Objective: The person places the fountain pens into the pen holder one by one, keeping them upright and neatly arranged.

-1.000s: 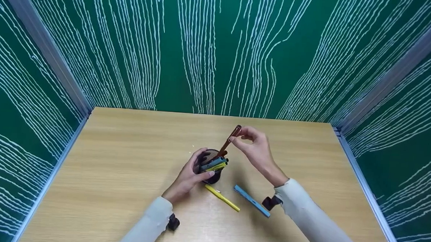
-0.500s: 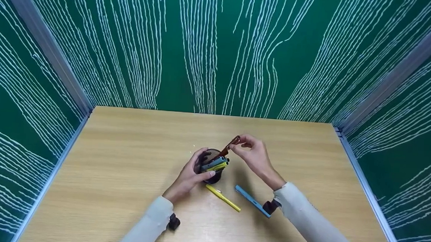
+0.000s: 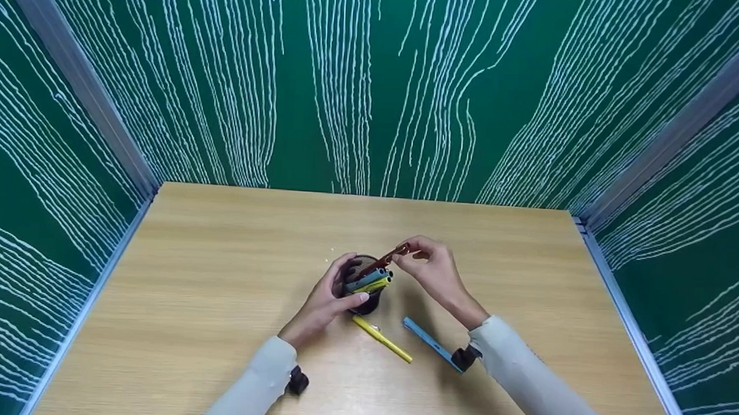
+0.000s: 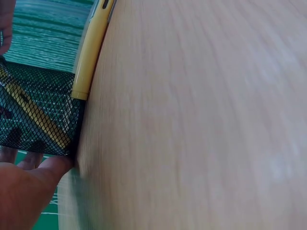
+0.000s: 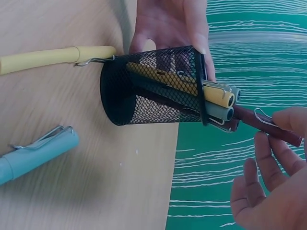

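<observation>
Lower than a second ago, the brown pen (image 5: 254, 120) slants into the mouth of the cup (image 5: 153, 115), its upper end held in the right hand's (image 3: 438, 270) nearly closed pinch beyond the cup's rim. Curled round the cup's left side, the left hand (image 3: 321, 305) grips it, while other pens (image 5: 219, 97) in yellow, teal and brown lean inside. On the table (image 3: 217, 276), the loose yellow pen (image 3: 382, 339) lies just beside the cup's near side, and the blue pen (image 3: 427, 338) farther off, to its near right.
</observation>
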### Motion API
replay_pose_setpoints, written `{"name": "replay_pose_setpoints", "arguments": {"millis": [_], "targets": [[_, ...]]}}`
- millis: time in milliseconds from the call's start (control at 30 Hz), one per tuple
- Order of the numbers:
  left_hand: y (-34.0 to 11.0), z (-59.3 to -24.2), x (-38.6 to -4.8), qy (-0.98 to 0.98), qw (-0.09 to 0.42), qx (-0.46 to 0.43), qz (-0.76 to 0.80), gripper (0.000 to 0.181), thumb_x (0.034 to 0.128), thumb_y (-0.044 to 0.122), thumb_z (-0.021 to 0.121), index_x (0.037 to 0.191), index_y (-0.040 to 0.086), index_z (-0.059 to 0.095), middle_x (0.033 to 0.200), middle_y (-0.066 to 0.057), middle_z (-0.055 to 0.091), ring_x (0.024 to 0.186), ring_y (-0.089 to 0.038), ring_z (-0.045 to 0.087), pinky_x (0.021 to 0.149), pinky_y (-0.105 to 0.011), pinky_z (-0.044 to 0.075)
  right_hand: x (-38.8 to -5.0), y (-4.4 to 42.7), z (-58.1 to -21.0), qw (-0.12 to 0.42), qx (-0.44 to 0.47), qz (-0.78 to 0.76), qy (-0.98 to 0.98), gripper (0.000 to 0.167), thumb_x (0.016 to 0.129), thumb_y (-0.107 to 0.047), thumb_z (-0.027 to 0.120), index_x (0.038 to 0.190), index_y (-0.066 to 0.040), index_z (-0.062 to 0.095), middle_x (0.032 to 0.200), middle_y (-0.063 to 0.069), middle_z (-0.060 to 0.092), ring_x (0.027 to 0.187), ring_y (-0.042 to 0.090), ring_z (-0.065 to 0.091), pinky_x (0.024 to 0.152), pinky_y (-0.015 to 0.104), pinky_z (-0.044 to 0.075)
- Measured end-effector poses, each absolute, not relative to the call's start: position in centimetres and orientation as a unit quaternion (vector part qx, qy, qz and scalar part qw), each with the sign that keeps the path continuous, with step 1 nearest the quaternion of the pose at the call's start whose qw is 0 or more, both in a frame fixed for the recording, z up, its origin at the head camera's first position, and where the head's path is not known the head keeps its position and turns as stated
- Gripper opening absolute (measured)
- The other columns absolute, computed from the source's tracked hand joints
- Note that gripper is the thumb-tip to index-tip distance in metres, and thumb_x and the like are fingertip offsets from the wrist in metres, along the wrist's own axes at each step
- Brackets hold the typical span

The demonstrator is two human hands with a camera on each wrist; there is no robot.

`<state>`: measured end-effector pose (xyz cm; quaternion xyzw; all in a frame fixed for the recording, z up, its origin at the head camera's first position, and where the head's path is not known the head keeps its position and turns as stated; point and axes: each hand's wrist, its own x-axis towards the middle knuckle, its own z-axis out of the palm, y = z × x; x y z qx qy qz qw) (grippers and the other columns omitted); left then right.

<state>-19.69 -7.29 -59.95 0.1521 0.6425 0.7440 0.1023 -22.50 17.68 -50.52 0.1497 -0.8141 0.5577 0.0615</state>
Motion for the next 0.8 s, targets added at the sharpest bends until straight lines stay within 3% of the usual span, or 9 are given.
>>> {"name": "replay_pose_setpoints", "arguments": {"millis": [67, 633, 800], "targets": [[-7.3, -60.0, -19.7, 0.643, 0.104, 0.152, 0.743, 0.09, 0.0961, 0.01, 0.083, 0.172, 0.015, 0.033, 0.165, -0.017, 0.05, 0.151, -0.033, 0.049, 0.131, -0.05, 0.033, -22.5, 17.6, -50.8, 0.061, 0.153, 0.559, -0.812, 0.007, 0.095, -0.004, 0.082, 0.101, -0.007, 0.084, 0.1, 0.006, 0.081, 0.099, 0.024, 0.071, 0.103, 0.063, 0.055], [-7.3, -60.3, -20.0, 0.644, 0.099, 0.162, 0.741, 0.089, 0.0971, 0.01, 0.081, 0.171, 0.011, 0.032, 0.165, -0.019, 0.05, 0.151, -0.032, 0.048, 0.131, -0.049, 0.032, -22.3, 17.1, -51.5, 0.045, 0.154, 0.543, -0.824, 0.01, 0.095, -0.007, 0.082, 0.105, -0.008, 0.083, 0.102, 0.003, 0.08, 0.101, 0.022, 0.07, 0.102, 0.052, 0.056], [-7.3, -60.2, -20.0, 0.641, 0.096, 0.161, 0.744, 0.088, 0.0963, 0.007, 0.082, 0.171, 0.012, 0.034, 0.164, -0.017, 0.051, 0.151, -0.031, 0.049, 0.131, -0.047, 0.033, -22.3, 17.1, -51.6, 0.042, 0.153, 0.551, -0.82, 0.012, 0.094, -0.005, 0.082, 0.106, -0.005, 0.083, 0.104, 0.007, 0.08, 0.103, 0.025, 0.07, 0.103, 0.055, 0.055]]}}
